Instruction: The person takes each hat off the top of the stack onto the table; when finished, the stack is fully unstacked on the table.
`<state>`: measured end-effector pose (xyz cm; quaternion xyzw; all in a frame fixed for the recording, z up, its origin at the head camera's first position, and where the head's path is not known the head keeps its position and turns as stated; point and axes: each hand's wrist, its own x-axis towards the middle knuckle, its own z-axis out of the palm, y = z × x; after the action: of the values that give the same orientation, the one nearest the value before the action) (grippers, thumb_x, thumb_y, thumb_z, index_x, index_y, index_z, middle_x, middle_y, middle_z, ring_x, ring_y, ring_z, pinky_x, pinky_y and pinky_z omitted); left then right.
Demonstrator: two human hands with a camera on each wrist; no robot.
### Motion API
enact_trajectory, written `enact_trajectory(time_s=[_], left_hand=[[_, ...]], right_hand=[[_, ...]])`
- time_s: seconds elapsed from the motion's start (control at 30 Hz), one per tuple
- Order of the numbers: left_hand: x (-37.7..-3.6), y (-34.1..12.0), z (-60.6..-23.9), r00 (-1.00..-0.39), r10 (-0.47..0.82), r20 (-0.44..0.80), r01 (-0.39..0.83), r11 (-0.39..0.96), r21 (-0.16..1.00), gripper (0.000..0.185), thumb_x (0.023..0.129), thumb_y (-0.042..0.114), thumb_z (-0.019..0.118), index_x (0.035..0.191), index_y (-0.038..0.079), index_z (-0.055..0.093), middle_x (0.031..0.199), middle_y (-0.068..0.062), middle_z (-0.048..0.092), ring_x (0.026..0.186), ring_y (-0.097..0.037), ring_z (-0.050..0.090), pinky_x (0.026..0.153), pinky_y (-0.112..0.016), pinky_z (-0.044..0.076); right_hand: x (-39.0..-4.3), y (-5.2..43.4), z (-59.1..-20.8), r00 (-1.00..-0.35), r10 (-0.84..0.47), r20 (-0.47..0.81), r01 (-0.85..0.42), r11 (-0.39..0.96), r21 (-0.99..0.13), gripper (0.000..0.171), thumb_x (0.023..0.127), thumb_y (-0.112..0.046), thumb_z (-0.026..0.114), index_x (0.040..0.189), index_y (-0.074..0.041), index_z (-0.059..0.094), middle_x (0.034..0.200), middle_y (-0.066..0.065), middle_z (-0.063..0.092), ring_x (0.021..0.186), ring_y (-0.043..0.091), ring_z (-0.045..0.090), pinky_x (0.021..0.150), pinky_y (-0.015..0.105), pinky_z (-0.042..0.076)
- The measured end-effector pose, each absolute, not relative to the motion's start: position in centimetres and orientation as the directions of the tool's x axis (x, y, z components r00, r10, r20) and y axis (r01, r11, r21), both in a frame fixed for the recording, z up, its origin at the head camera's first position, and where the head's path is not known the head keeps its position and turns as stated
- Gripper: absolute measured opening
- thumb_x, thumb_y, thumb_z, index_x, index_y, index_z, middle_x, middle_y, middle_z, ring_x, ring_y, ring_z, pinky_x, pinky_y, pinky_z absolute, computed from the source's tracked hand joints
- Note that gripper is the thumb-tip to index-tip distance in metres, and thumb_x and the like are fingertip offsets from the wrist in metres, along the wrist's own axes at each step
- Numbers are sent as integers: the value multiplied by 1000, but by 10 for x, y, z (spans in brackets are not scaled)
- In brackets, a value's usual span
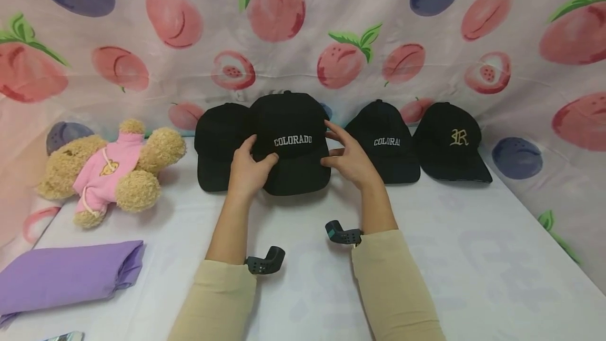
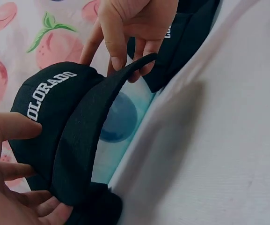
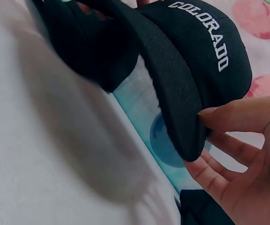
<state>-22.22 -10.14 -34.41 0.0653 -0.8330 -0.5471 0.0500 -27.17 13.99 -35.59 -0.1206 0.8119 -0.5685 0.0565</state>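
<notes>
1. Your left hand (image 1: pixel 248 170) grips the left edge of the brim of the black COLORADO cap (image 1: pixel 293 141): thumb on top, fingers curled beneath, plain in the left wrist view.
2. Your right hand (image 1: pixel 347 158) pinches the brim's right edge, thumb above, fingers under; the right wrist view shows the brim edge caught between them.
3. The cap is lifted clear of the table (image 1: pixel 473 257), held between both hands, brim toward you and the lettering facing you. It overlaps a plain black cap (image 1: pixel 219 143) lying just behind and left of it.
4. Step in hand, by my reading: the cap is being carried or placed within the row. Right of it lie a second COLORADO cap (image 1: pixel 385 143) and a cap with a gold R (image 1: pixel 452 143), side by side and touching.
5. The next move likely calls for keeping the brim level between both hands and choosing a spot: atop the plain cap, or the gap between the plain and second COLORADO caps.
6. Further out: a teddy bear in pink (image 1: pixel 111 170) at far left, a folded purple cloth (image 1: pixel 66 275) near you, fruit-print backdrop (image 1: pixel 331 25) behind.
</notes>
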Motion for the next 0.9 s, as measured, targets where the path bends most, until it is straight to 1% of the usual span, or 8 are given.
enact_trajectory(time_s=[0.17,0.4,0.53,0.73,0.9], left_hand=[[-226,-99,-351,-994,-106,17,-21,343,939,77,93,23,65,161,8,34,166,-16,34,152,-36,35,123,-48,34],[-229,-92,-355,-998,-55,26,7,320,947,79,92,21,66,162,8,33,168,-12,31,156,-33,30,126,-46,29],[-231,-85,-359,-1000,-15,22,16,315,949,82,91,22,67,163,9,30,169,-12,29,157,-31,26,127,-47,25],[-234,-80,-368,-999,35,12,23,327,945,85,91,22,68,164,8,27,171,-13,24,160,-29,21,129,-45,22],[-239,-81,-379,-997,69,40,58,288,956,84,91,18,68,163,4,27,171,-15,21,159,-31,22,127,-44,26]], right_hand=[[-272,147,-359,-971,-235,40,-116,321,-940,92,90,6,70,162,-38,33,164,3,39,121,35,55,100,46,48],[-275,155,-362,-978,-205,43,-109,321,-941,93,88,7,70,162,-35,33,165,7,38,121,34,54,103,47,48],[-276,162,-365,-983,-175,49,-105,328,-939,94,88,10,68,163,-34,32,163,9,40,121,34,53,105,47,47],[-278,168,-371,-985,-170,34,-94,357,-929,94,88,11,66,164,-31,30,164,11,39,118,35,51,102,44,45],[-278,169,-373,-988,-149,26,-81,377,-923,94,87,10,66,164,-32,31,164,11,38,122,37,51,103,46,45]])
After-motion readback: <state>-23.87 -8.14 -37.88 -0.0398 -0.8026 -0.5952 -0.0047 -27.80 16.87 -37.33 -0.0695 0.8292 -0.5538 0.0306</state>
